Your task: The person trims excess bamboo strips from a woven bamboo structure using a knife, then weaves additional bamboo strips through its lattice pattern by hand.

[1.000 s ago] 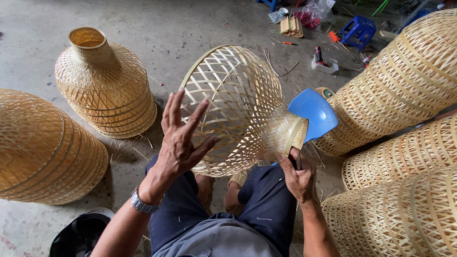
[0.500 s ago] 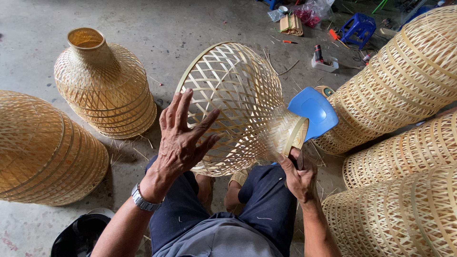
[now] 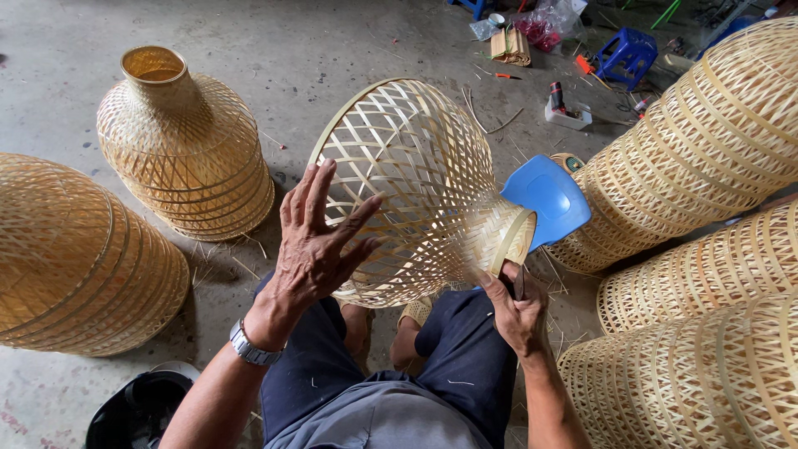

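A woven bamboo lampshade frame (image 3: 416, 183) lies tilted across my lap, wide mouth to the upper left, narrow neck to the right. My left hand (image 3: 316, 245) rests flat on its lower side with fingers spread. At the neck my right hand (image 3: 515, 308) grips a small dark tool, held against the neck's rim. A blue plastic stool (image 3: 549, 195) stands just behind the neck.
A stack of finished bamboo shades (image 3: 187, 145) stands to the left, and a larger shade (image 3: 75, 258) lies nearer. More stacked shades (image 3: 698, 150) fill the right side. Tools, a small blue stool (image 3: 625, 50) and scraps lie on the concrete floor beyond. A black helmet (image 3: 137, 407) sits at bottom left.
My left hand has slid a little up and to the right over the frame, and the frame has turned slightly. My right hand stays at the neck.
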